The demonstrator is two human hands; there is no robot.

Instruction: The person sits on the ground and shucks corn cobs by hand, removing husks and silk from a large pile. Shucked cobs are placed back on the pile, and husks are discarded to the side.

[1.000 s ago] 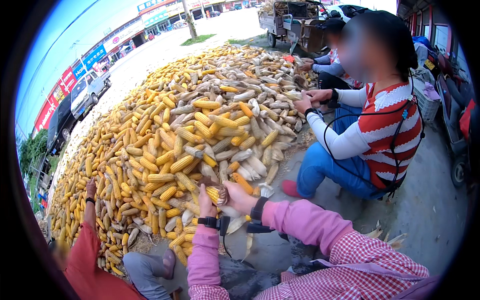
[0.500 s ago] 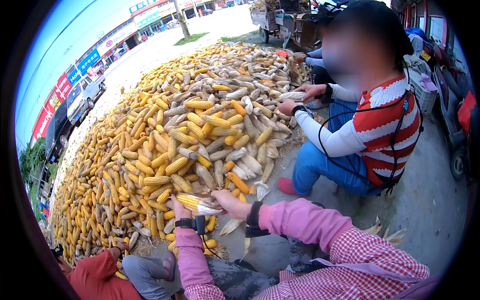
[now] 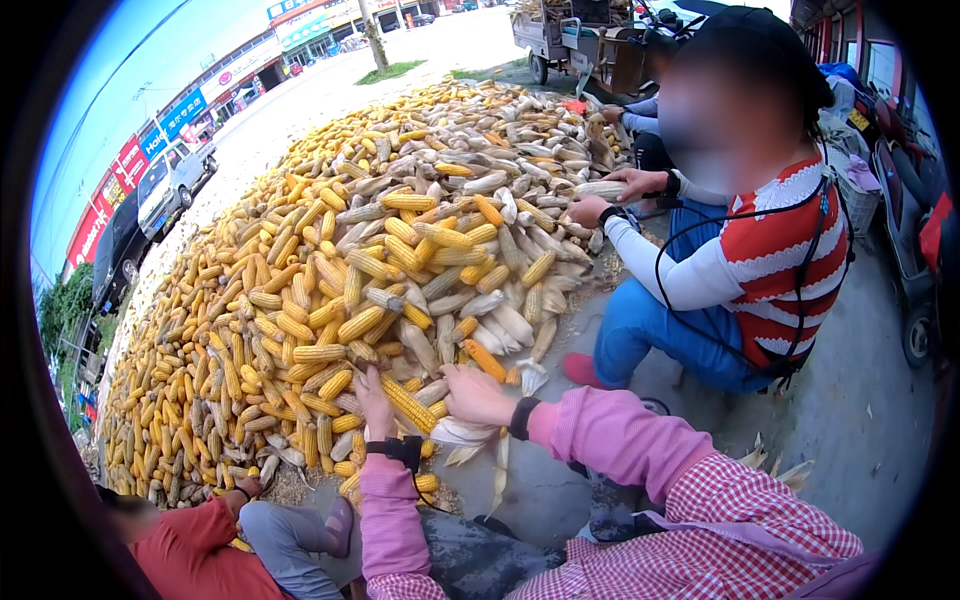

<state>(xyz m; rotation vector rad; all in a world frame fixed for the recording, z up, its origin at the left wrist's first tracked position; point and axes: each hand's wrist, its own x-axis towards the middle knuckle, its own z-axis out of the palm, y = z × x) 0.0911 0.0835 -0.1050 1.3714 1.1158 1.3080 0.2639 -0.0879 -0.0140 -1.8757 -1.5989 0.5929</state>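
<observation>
A yellow corn cob (image 3: 410, 405) slants between my hands, its upper end against the fingers of my left hand (image 3: 376, 408), which look closed on it. My right hand (image 3: 478, 396) is curled just right of the cob. Pale loosened husk (image 3: 463, 432) hangs below this hand and beside the cob's lower end; its grip on the husk is partly hidden. Both hands are over the near edge of a large corn pile (image 3: 300, 300), where bare yellow cobs mix with cobs still in dry husks.
To my right a person in a red-and-white top (image 3: 780, 240) holds a husked cob (image 3: 600, 189). Another in a red shirt (image 3: 205, 545) reaches into the pile at lower left. A parked scooter (image 3: 905, 220) stands far right, a cargo tricycle (image 3: 570, 45) behind the pile.
The cob between my hands has turned from nearly level to a steep slant, and its husk now hangs lower. My hands have shifted slightly right and up.
</observation>
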